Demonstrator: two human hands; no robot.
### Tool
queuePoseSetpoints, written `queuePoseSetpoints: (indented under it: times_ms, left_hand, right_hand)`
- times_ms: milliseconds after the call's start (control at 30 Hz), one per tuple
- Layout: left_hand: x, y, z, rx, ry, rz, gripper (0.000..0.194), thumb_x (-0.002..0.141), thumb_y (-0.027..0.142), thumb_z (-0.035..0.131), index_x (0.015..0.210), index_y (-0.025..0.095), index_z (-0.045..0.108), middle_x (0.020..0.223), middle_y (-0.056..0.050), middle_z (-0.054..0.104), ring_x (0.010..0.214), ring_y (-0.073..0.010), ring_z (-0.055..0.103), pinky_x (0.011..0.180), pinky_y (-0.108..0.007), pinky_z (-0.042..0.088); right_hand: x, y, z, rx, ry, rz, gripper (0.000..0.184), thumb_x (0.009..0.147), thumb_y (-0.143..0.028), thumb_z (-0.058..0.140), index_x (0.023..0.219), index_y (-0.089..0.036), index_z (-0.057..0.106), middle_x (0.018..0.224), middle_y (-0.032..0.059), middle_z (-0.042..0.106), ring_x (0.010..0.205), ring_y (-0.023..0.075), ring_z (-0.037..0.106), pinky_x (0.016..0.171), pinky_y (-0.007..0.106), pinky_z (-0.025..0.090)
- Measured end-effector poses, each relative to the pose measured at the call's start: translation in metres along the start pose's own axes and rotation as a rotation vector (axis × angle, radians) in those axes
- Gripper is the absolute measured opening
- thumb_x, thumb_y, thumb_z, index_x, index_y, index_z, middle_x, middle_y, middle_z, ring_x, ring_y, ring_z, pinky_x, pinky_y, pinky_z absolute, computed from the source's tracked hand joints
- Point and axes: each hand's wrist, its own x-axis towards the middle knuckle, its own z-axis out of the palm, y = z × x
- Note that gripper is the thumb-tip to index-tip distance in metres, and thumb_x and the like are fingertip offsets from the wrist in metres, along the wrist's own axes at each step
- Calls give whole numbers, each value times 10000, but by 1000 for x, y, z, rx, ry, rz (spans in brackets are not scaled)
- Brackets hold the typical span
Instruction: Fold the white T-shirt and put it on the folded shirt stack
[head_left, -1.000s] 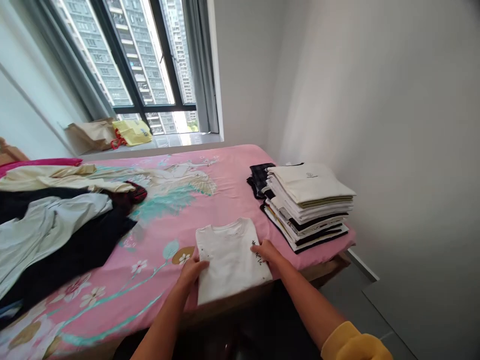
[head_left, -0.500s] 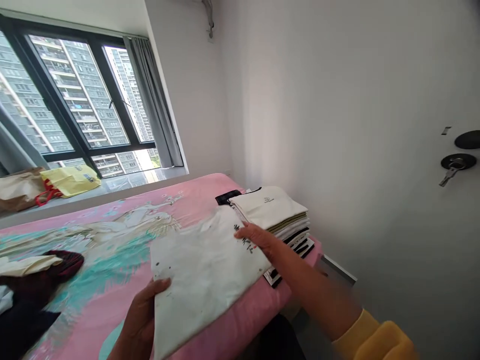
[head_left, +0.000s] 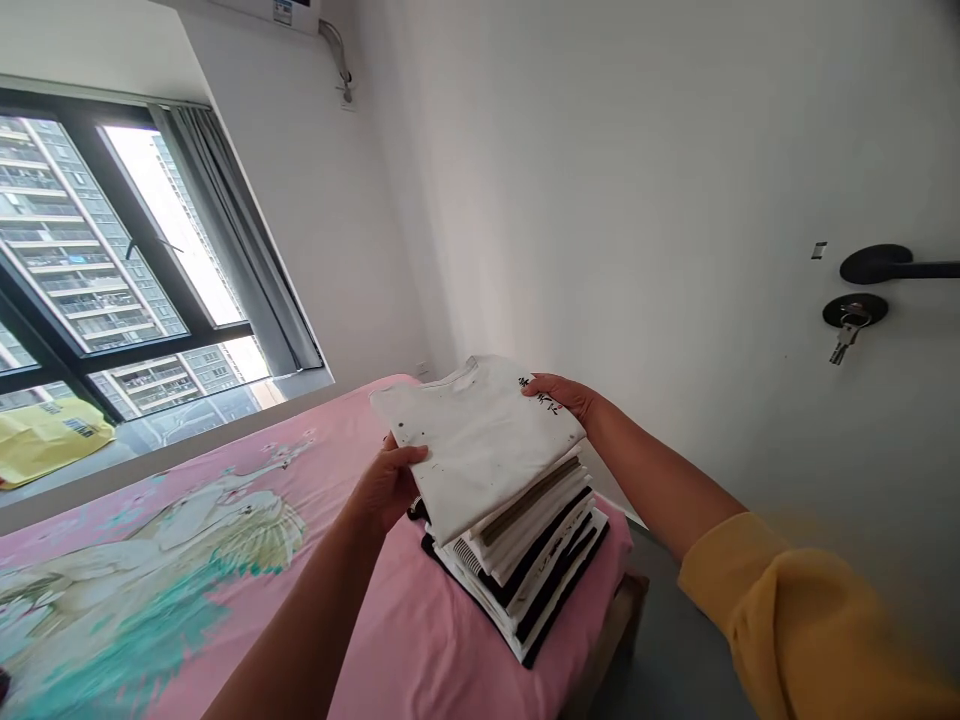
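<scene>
A folded white T-shirt (head_left: 480, 430) with dark specks and black lettering lies over the top of a stack of folded clothes (head_left: 536, 540). My left hand (head_left: 388, 480) grips the shirt's left edge, thumb on top and fingers beneath. At the far right corner, by the lettering, my right hand (head_left: 564, 392) pinches the shirt. White, brown and black layers show in the stack under it. Whether the shirt fully rests on the stack is hard to tell.
The stack stands near the corner of a bed with a pink patterned sheet (head_left: 247, 610). A yellow bag (head_left: 52, 440) is on the window ledge at left. To the right are a black door handle (head_left: 892, 264) and keys in a lock (head_left: 847, 330).
Both hands have carried the white T-shirt forward and right, from in front of the stack to over its top. The view has turned to the right.
</scene>
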Motion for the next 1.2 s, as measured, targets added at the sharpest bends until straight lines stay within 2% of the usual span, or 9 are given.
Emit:
queuePoseSetpoints:
  times_ms: [167,367,467,600,767,867,1000,1100,1200]
  left_hand:
    - [30,-27,2,60,31,-24,590,569,49,603,1123,233,524,1038,-36,644,802,-182,632,721,-346,547]
    - [50,-68,-28,185,143,-150,542,574,100,643,1076,257,514,882,-7,610,627,-126,579,575,-292,530]
    - [46,-75,-36,293,148,-182,453,642,261,698,1058,265,518,807,7,573,565,-109,549,482,-253,497]
    - [31,-71,-28,392,148,-181,513,678,432,689,1129,279,497,750,15,551,487,-85,504,419,-232,467]
    - [5,-74,-16,421,123,-207,715,674,395,706,1297,268,378,662,24,539,469,-92,494,378,-198,407]
    - [-21,-87,-19,344,203,-183,894,662,337,710,1392,243,203,709,16,556,497,-105,523,380,-202,407]
    - [-82,-120,-35,215,291,-200,738,656,334,656,1296,191,320,771,-3,575,481,-88,503,355,-192,378]
    - [-139,-162,-59,108,322,-336,503,611,371,630,1046,155,500,685,2,561,438,-90,477,352,-206,358]
    - [-193,-209,-103,90,477,-457,399,499,337,694,831,170,550,551,3,536,394,-113,458,388,-234,321]
  right_hand:
    - [21,11,-36,-60,40,14,276,646,-189,638,916,-152,589,813,67,690,711,188,639,668,309,548]
    - [36,53,-59,-147,71,188,329,593,-181,705,905,-144,607,796,66,690,696,181,639,662,311,548]
    - [34,67,-64,-191,104,217,345,633,-245,703,952,-158,604,891,65,690,759,168,640,717,305,542]
    - [27,65,-62,-312,181,236,368,678,-323,688,1003,-170,607,1003,73,672,821,164,634,746,289,526]
    - [11,49,-52,-617,436,273,482,689,-369,688,1100,-142,577,1090,142,626,924,245,609,784,361,495]
    - [-8,42,-26,-823,615,139,506,761,-376,613,1208,-169,498,1258,145,512,1077,258,534,900,384,429]
    - [-54,62,54,-1116,599,-424,321,859,-417,459,1106,-241,561,1203,59,550,1103,216,520,869,328,455]
    - [-96,117,116,-1145,370,-701,237,855,-390,475,1029,-271,583,1055,38,626,1008,206,578,894,334,451]
    - [-121,207,164,-1078,58,-753,223,797,-392,543,989,-303,612,1001,31,654,930,217,624,814,321,503]
